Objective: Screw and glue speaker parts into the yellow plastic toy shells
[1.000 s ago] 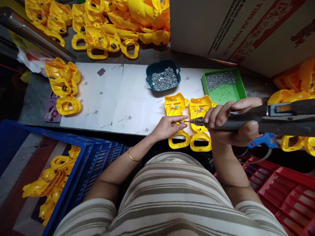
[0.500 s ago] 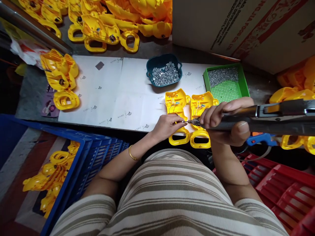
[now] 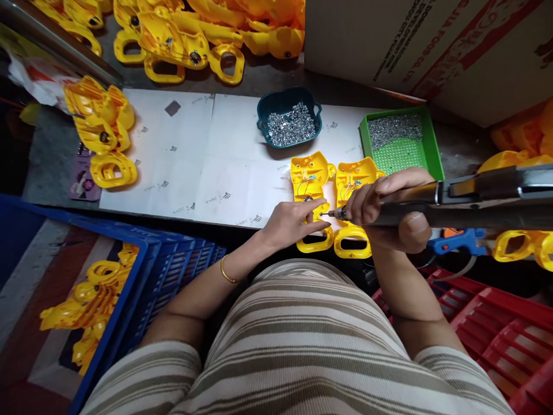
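Two yellow plastic shells lie side by side at the near edge of the white sheet, a left shell [image 3: 307, 173] and a right shell [image 3: 360, 172], both with small wires inside. My right hand [image 3: 389, 210] is wrapped around a dark electric screwdriver [image 3: 475, 199], whose tip points left between the shells. My left hand [image 3: 294, 222] rests on the lower part of the left shell, fingers pinched at the screwdriver tip, seemingly on a small screw too tiny to make out clearly.
A teal bowl [image 3: 264, 112] and a green tray [image 3: 432, 153] hold screws behind the shells. Piles of yellow shells [image 3: 101, 135] lie left, far back and right. A blue crate [image 3: 147, 265] stands at my left, a red crate [image 3: 505, 340] at my right, a cardboard box [image 3: 410, 40] behind.
My hands and the screwdriver stay together at the left shell; the left fingers shift slightly at the tip. The view has drifted, so everything sits a little higher in the picture.
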### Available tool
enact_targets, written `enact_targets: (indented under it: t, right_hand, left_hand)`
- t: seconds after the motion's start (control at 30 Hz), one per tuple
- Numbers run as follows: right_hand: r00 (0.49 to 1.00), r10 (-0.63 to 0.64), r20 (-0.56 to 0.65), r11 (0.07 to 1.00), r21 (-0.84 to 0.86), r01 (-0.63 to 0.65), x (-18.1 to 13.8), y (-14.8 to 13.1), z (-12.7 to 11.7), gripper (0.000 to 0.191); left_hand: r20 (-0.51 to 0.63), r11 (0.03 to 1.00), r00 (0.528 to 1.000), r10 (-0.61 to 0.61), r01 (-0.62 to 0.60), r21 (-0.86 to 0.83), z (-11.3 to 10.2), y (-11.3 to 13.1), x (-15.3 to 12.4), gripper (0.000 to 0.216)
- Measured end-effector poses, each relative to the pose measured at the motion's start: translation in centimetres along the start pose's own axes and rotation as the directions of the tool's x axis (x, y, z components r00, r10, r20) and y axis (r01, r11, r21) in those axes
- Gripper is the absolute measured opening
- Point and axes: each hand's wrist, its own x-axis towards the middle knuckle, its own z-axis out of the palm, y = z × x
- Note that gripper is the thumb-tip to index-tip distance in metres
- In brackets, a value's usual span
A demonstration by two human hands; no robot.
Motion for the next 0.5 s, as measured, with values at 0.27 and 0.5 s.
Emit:
enact_targets:
  t: [0.27, 0.5]
  right_hand:
    - [1.0, -0.01, -0.014, 1.0, 0.021, 0.01, 0.5, 2.0, 0.6, 0.023]
    - [0.998, 0.019, 0.054, 1.0, 0.02, -0.02, -0.3, 5.1, 1.3, 0.026]
  left_hand:
    - [-0.404, 0.969, 0.912, -0.07, 0.159, 0.19, 2.1, -3.3, -1.0, 0.099]
    - [-0.35, 0.949, 0.924, -0.157, 0.239, 0.205, 3.7, -3.5, -1.4, 0.097]
